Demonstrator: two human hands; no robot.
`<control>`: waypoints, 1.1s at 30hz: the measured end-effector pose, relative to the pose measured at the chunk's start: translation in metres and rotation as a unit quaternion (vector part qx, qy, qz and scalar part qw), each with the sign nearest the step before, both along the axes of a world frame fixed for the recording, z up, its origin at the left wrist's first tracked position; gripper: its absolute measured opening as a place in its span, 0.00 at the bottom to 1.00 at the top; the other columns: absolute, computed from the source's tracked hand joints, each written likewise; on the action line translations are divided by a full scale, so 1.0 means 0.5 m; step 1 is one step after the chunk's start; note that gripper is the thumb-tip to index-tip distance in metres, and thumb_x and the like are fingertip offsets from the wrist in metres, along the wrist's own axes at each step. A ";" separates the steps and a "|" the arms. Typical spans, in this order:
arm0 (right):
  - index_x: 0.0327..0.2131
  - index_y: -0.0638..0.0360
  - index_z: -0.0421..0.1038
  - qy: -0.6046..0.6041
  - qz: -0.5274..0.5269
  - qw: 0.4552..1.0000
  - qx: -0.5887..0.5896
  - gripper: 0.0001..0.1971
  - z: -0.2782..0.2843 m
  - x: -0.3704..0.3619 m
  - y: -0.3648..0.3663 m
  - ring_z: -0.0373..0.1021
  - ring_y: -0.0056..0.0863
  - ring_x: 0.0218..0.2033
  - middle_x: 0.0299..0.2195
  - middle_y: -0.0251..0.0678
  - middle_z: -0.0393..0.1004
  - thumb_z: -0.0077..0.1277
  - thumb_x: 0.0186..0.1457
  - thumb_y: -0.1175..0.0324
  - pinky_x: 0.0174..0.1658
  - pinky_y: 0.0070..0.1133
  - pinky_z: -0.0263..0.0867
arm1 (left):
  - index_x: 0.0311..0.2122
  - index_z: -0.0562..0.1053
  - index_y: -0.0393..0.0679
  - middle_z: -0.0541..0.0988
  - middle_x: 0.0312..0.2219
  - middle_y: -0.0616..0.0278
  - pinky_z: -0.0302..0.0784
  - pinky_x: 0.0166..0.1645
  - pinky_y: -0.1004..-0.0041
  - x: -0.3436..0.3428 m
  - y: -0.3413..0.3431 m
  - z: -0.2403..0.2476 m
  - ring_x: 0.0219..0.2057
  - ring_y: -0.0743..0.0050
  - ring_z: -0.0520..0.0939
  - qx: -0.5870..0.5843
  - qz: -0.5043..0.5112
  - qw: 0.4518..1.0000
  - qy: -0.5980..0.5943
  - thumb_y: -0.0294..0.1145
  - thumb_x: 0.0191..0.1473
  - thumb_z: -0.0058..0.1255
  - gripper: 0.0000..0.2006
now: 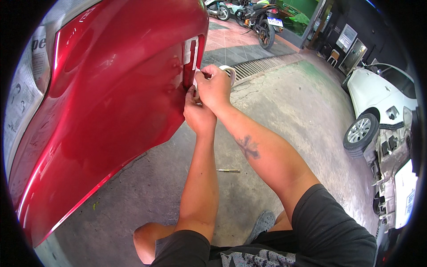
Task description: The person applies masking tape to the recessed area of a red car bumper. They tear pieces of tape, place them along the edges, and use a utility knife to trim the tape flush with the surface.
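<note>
A glossy red car body panel (pixel 115 89) stands upright at the left, with a slot-like recess near its right end. Pale masking tape (pixel 188 51) lines the top and side of that recess. At the lower part of the recess edge, my left hand (pixel 199 116) is closed, its thumb and fingertips pinched on the tape. My right hand (pixel 215 90) is just above and touching it, fingers curled, holding a roll of masking tape (pixel 230 74) that shows behind the knuckles. The fingertips partly cover the tape between the hands.
Newspaper (pixel 26 89) covers the area behind the panel at far left. A thin pen-like tool (pixel 228 170) lies on the concrete floor. A drain grate (pixel 262 66) crosses the floor behind my hands. Motorcycles (pixel 265 26) stand at the back; a white car (pixel 378 93) is at right.
</note>
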State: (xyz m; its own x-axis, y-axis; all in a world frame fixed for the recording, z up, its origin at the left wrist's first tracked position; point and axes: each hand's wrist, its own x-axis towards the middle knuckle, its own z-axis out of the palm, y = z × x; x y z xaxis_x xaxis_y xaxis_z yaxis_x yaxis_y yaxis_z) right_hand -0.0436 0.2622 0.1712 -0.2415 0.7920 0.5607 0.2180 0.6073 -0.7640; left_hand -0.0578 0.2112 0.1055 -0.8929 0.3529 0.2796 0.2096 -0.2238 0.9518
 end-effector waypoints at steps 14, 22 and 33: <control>0.36 0.62 0.84 -0.006 0.008 1.000 -0.006 0.12 -0.007 0.004 0.006 0.83 0.39 0.33 0.31 0.42 0.87 0.61 0.62 0.61 0.42 0.33 0.76 | 0.66 0.75 0.43 0.90 0.42 0.45 0.84 0.48 0.50 0.002 -0.044 0.037 0.45 0.41 0.91 -0.159 -0.041 0.986 0.032 0.45 0.61 0.63 0.31; 0.37 0.63 0.84 -0.019 0.015 1.000 0.015 0.13 -0.008 0.022 0.008 0.84 0.37 0.32 0.30 0.42 0.87 0.61 0.62 0.61 0.42 0.32 0.76 | 0.67 0.71 0.41 0.88 0.46 0.40 0.83 0.49 0.44 0.005 -0.050 0.048 0.47 0.35 0.89 -0.226 -0.039 0.970 0.086 0.45 0.64 0.61 0.31; 0.34 0.67 0.84 0.011 0.035 0.999 -0.003 0.10 -0.010 0.018 0.017 0.74 0.20 0.27 0.25 0.34 0.82 0.65 0.61 0.67 0.35 0.25 0.70 | 0.70 0.66 0.40 0.88 0.46 0.36 0.83 0.52 0.44 0.004 -0.058 0.069 0.49 0.33 0.88 -0.281 -0.065 0.953 0.095 0.53 0.63 0.60 0.38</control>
